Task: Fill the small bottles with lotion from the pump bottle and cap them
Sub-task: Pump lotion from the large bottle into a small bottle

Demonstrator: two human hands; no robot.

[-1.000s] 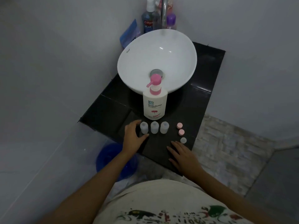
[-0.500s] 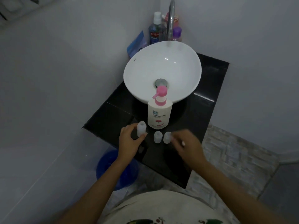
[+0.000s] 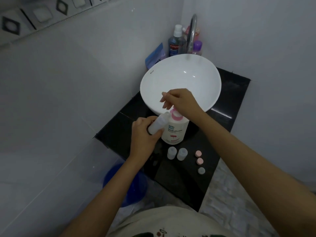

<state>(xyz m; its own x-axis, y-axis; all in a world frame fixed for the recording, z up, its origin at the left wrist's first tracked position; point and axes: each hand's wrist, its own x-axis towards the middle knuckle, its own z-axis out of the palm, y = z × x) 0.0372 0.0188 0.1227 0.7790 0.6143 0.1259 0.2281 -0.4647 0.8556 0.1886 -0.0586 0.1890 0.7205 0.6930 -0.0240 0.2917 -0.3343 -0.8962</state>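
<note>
Count: three small bottles, three loose caps, one pump bottle (image 3: 174,132). Two small bottles (image 3: 171,152) (image 3: 182,153) stood side by side on the black bench (image 3: 227,103), at 6 o'clock from the pump bottle. Caps sat in a line at 3 o'clock from them: two pink (image 3: 198,153) (image 3: 199,161), one pale grey (image 3: 201,170).

Versus half a second earlier: my left hand (image 3: 143,134) had lifted the third small bottle (image 3: 158,123) off the bench and tilted it, mouth up against the pink nozzle. My right hand (image 3: 179,101) had left the row of small bottles and sat on top of the pump head (image 3: 176,115), fingers loosely bent, heel of the hand over the pump; a real grip or a press I couldn't tell. Left hand was wrapped around the small bottle's body.

Small bottle: translucent white, uncapped; fill level not readable. Pump bottle: white body, pink pump, at 6 o'clock from the white basin (image 3: 181,69), just in front of it.
</note>
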